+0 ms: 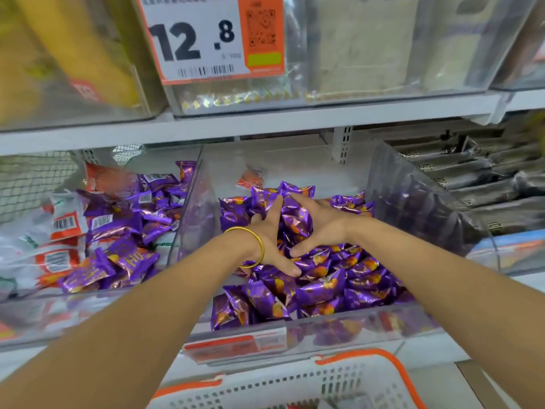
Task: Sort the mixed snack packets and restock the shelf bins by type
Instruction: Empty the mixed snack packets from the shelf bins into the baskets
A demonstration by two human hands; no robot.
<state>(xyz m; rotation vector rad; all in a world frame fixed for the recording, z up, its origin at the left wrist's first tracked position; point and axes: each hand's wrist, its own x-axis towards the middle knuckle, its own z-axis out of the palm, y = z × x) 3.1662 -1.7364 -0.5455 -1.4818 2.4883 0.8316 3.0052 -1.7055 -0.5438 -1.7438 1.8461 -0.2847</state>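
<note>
Both hands are sunk into the middle bin (413, 202), dead centre. A clump of purple packets (298, 222) is cupped between the left hand (265, 234) (bangle) and the right hand (320, 228). Fingers and thumbs are curved round it from 9 and 3 o'clock: a two-sided squeeze, not fists. The rest of the purple stock is heaped toward 6 o'clock, up to the front wall.

Risks, as judged:
- Foil looks slick and the clump is held by side pressure only. If it is lifted, bottom packets are likely to be shed into the bin, or over the front wall toward the basket (295, 385) at 6 o'clock.
- One red packet (250, 178) is seen at 12 o'clock, at the bin's rear. Wrong type, and easily buried if the heap is pushed back.
- The left bin (88, 308) at 9 o'clock is mixed: purple among red-and-white packets (63, 225). Sorting is not yet done there.
</note>
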